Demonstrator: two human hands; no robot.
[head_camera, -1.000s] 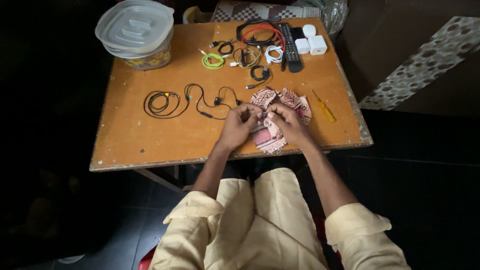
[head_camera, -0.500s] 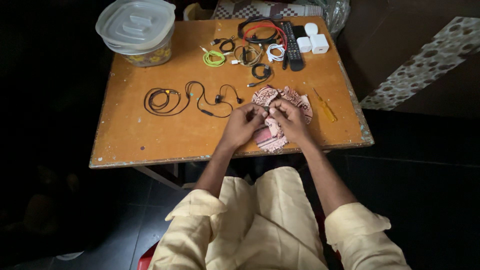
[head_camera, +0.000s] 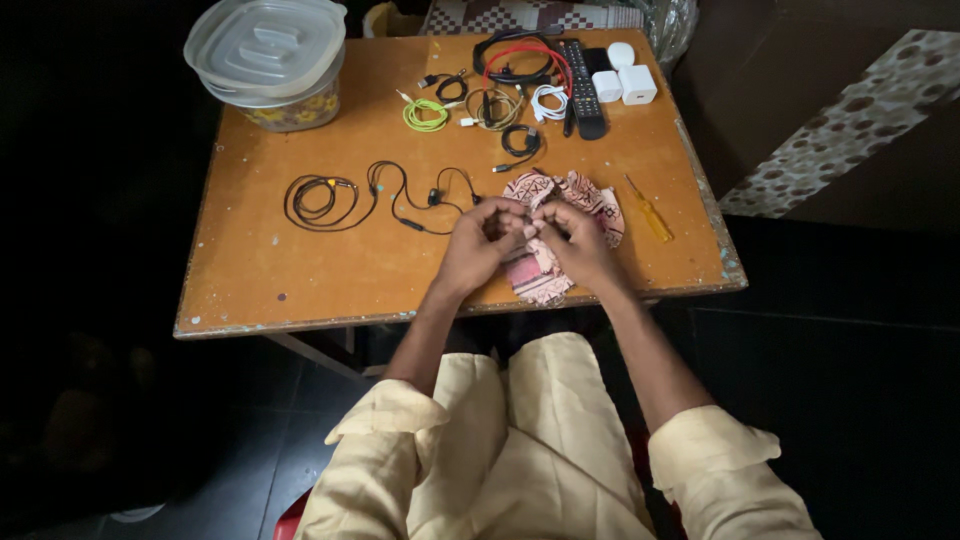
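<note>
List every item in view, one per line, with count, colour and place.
wooden table: one, orange-brown, centre of view
plastic container with lid: one, clear, table's far left corner
black earphone cable: one, black, left of the hands
green cable: one, coiled, far middle
small black cables: a few, coiled, far middle
white cable: one, coiled, beside the remote
red and black cables: looped, far edge
remote control: one, black, far right
white chargers: about three, far right
screwdriver: one, yellow handle, right of cloth
patterned cloth: one, pink and white, under the hands
left hand: fingers meeting the right hand's
right hand: over the cloth
</note>
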